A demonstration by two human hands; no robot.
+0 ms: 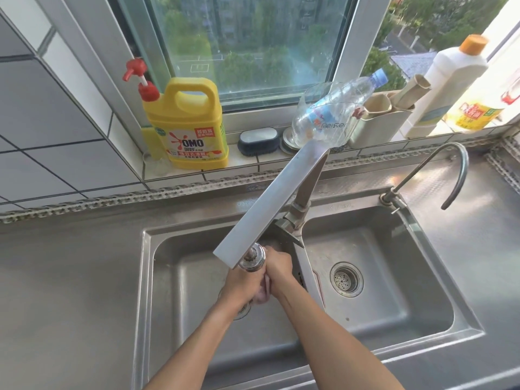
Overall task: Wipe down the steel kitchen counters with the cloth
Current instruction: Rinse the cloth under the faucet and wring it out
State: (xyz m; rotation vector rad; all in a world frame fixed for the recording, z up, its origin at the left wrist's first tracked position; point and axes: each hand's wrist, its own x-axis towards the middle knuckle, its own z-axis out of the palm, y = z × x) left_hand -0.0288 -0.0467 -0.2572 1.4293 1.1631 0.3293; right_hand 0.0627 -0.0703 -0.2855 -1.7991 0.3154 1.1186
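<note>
I have both hands over the sink's left basin (180, 277), left hand (243, 287) and right hand (278, 270) squeezing the pinkish cloth (264, 294) between them. The flat faucet spout (270, 201) crosses above my knuckles. Yellow detergent jug (190, 122) stands on the sill's left end.

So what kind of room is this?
Most likely a home kitchen. There is a steel double sink with a tap over it, a yellow dish soap bottle on the windowsill, and both hands squeezing a cloth over the basin.
</note>
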